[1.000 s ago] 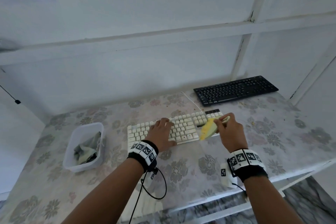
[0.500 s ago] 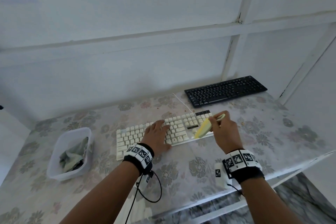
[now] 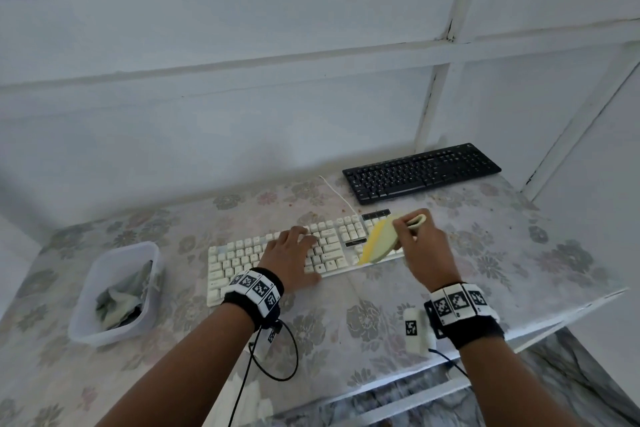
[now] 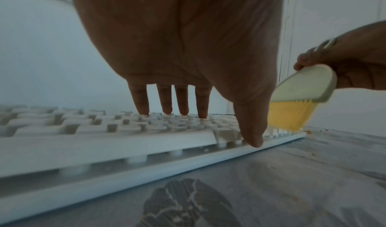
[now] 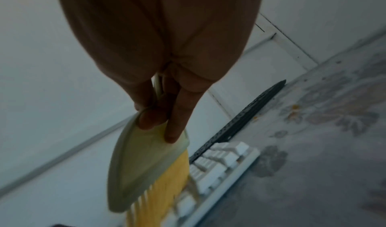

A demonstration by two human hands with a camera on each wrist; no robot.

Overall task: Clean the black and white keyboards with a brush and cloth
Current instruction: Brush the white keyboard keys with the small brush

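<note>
The white keyboard (image 3: 239, 255) lies across the middle of the flowered table. My left hand (image 3: 294, 253) rests on its keys with straight fingers (image 4: 142, 105) and the thumb at the front edge. My right hand (image 3: 420, 246) grips a pale green brush (image 3: 379, 239) with yellow bristles (image 4: 288, 115). The bristles touch the keys at the keyboard's right end (image 5: 219, 162). The black keyboard (image 3: 420, 172) lies at the back right, against the wall. A greenish cloth (image 3: 119, 298) lies crumpled in a plastic tub.
The clear plastic tub (image 3: 138, 329) stands at the table's left. A white cable (image 3: 337, 192) runs back from the white keyboard. Crumbs (image 4: 308, 132) lie on the tablecloth by the keyboard's right end. The table's front edge (image 3: 554, 321) drops off on the right.
The brush has swept toward the front edge of the white keyboard at its right end. My left hand keeps its place on the keys. The head camera has turned slightly.
</note>
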